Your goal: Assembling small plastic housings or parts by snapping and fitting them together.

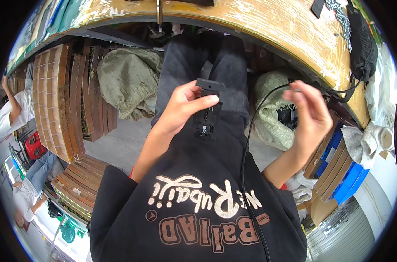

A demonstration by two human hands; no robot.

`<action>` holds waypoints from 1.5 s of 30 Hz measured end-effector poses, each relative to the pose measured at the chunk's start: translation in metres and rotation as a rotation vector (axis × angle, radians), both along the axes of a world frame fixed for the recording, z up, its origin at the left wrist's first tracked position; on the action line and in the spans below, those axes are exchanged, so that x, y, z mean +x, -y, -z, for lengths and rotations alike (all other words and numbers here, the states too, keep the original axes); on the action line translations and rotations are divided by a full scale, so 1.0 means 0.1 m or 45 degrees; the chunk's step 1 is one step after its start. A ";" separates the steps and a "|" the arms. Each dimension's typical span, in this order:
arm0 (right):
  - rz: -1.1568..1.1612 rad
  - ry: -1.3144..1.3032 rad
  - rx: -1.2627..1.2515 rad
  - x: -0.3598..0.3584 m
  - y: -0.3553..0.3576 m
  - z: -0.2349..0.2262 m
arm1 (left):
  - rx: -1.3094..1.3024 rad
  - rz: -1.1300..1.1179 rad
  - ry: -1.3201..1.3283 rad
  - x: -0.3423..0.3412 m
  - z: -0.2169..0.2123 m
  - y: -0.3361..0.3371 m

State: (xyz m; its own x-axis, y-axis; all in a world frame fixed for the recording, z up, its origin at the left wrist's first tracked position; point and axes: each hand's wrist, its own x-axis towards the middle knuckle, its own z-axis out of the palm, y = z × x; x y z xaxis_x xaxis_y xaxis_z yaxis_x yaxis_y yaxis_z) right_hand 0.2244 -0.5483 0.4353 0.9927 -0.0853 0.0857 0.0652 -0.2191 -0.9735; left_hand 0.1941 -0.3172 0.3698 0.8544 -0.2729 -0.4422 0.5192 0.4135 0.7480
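Observation:
My left hand [187, 105] is closed around a flat, narrow black device [204, 115] in front of my lap, with the thumb pressed across its face. The device has a tab with a hole at its far end and small white markings near its close end. To the right, my right hand [310, 111] is raised with thumb and fingertips drawn together. A tiny greyish bit shows at those fingertips, too small to name. A thin black cable [250, 131] passes by the fingertips and runs down over my black shirt; whether the fingers touch it is unclear.
Ahead is a worn wooden workbench [268, 19] with a metal chain [339, 22] and a black bag [363, 50]. Woven sacks [128, 81] stand on both sides below it. Stacked brown trays [54, 102] fill the left, where other people [15, 109] are. Blue crates [349, 183] stand right.

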 end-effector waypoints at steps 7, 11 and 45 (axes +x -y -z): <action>-0.186 -0.322 0.387 -0.23 -0.27 0.26 | -0.032 -0.262 -0.078 -0.12 0.02 0.20; -0.247 -0.197 0.385 -0.27 -0.33 0.36 | -0.195 -0.510 -0.142 -0.18 0.00 0.16; -0.338 -0.228 1.038 -0.20 -0.64 0.31 | -0.087 -0.712 0.493 -0.45 -0.27 0.08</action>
